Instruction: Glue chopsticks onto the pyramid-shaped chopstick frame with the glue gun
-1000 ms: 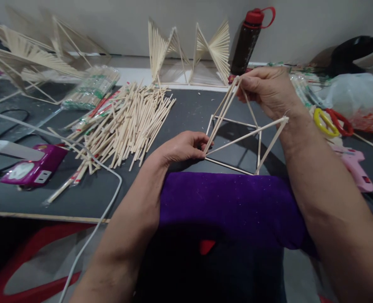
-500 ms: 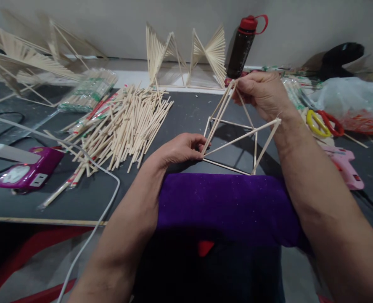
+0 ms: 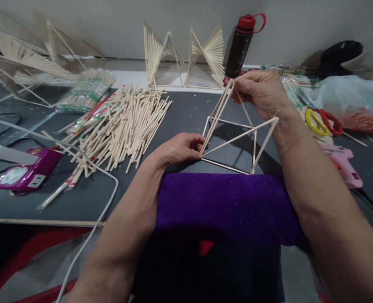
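Observation:
On the dark tabletop stands a small frame of thin wooden sticks (image 3: 239,140), with a four-sided base and two raised corners. My left hand (image 3: 186,147) pinches the lower ends of sticks at the frame's near left corner. Up at the far peak, my right hand (image 3: 257,90) has its thumb and fingers closed on the stick ends. Two or so sticks run close together, slanting from one hand to the other. My right fingertips are partly hidden behind the peak. The other raised corner rests near my right wrist.
Loose sticks (image 3: 132,122) lie heaped on the left, beside wrapped bundles (image 3: 85,90) and a purple power strip (image 3: 28,170). Finished fanned stick pieces (image 3: 205,54) and a bottle (image 3: 239,46) stand behind. Scissors (image 3: 317,122), a pink glue gun (image 3: 344,164) and a plastic bag (image 3: 347,99) are right.
Both hands keep their places on the stick frame. The whole view has shifted very slightly; nothing is taken up or let go.

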{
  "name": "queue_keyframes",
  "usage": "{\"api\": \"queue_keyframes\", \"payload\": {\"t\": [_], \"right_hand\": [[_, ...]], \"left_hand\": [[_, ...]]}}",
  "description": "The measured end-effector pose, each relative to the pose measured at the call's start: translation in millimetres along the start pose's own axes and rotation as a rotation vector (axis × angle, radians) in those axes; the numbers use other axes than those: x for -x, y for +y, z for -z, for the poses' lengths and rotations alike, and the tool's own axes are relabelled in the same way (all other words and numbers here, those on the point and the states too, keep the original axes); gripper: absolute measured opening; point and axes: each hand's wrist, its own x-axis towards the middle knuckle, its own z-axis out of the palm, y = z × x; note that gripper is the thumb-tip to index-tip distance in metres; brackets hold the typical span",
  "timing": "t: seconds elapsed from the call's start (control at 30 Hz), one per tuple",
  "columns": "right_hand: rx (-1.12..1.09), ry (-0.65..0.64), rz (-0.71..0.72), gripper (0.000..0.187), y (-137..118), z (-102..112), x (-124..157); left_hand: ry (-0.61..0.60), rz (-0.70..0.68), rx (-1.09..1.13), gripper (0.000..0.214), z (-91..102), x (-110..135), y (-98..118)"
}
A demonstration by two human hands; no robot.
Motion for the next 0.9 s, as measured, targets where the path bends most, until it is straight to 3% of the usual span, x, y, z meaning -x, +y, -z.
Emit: {"api": "queue_keyframes", "payload": {"t": [0.63,0.9], "right_hand": [[0.071,-0.004,-0.063,0.019,2.5,3.1,0.2],[0.011,-0.002,-0.019,0.014,1.9,3.1,-2.8]], "left_hand": [[0.012,-0.039,-0.040,0.033,2.2,-2.5,-6.4],[0.014,-0.054,-0.052,0.034,2.8,-3.2,-9.3]]}}
